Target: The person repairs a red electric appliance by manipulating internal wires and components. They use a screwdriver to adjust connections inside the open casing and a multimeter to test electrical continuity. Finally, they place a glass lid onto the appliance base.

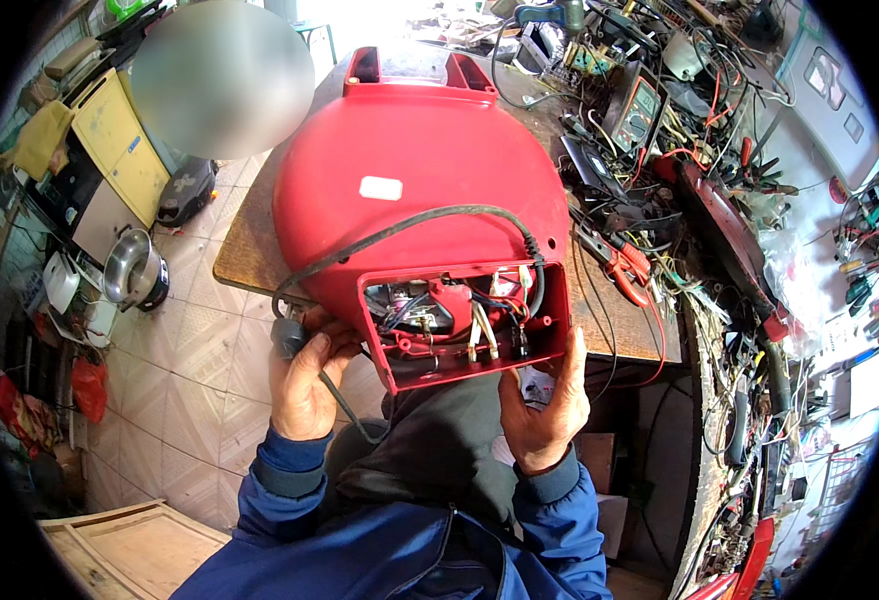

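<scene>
Blue-sleeved, the left hand (pixel 305 385) curls around the black power cord (pixel 400 228) and its dark plug (pixel 288 337) just off the near left corner of the brown wooden workbench (pixel 250 245). That cord arcs over the big red domed plastic appliance housing (pixel 420 165), which lies base-up across the bench and overhangs its near edge toward the person. At the housing's near end sits an open rectangular red compartment (pixel 465 325) showing coloured wires and metal terminals. Under the compartment's right corner the right hand (pixel 545 405) grips the housing's lower rim, thumb up along the side. Further right, red-handled pliers (pixel 620 262) lie by the bench's right edge, beside a tangle of wires and tools (pixel 720 200).
</scene>
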Tool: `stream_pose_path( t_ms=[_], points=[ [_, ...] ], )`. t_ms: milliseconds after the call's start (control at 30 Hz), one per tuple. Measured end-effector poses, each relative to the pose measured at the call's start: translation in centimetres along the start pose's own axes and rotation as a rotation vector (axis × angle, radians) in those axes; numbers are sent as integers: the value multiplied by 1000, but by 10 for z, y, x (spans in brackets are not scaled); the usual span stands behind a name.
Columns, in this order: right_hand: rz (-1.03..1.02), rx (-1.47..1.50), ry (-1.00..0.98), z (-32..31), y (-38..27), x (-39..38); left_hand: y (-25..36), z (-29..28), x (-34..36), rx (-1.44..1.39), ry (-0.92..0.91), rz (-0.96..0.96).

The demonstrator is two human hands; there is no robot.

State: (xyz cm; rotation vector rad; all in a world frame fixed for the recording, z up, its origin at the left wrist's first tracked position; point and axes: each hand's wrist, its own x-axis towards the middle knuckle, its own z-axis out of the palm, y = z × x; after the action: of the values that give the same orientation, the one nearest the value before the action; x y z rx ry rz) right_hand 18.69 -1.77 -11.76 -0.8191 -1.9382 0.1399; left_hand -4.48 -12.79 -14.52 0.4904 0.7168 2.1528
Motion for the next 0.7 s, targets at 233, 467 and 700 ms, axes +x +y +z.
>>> stream_pose_path(
  t_ms=[233, 467, 700],
  points=[
    [14, 2, 6, 1, 0, -1, 0, -2, 0, 4, -1, -17],
    [3, -12, 4, 2, -1, 0, 1, -1, 0, 6, -3, -18],
    [27, -13, 5, 1, 0, -3, -1, -4, 0, 16, -6, -20]
  ],
)
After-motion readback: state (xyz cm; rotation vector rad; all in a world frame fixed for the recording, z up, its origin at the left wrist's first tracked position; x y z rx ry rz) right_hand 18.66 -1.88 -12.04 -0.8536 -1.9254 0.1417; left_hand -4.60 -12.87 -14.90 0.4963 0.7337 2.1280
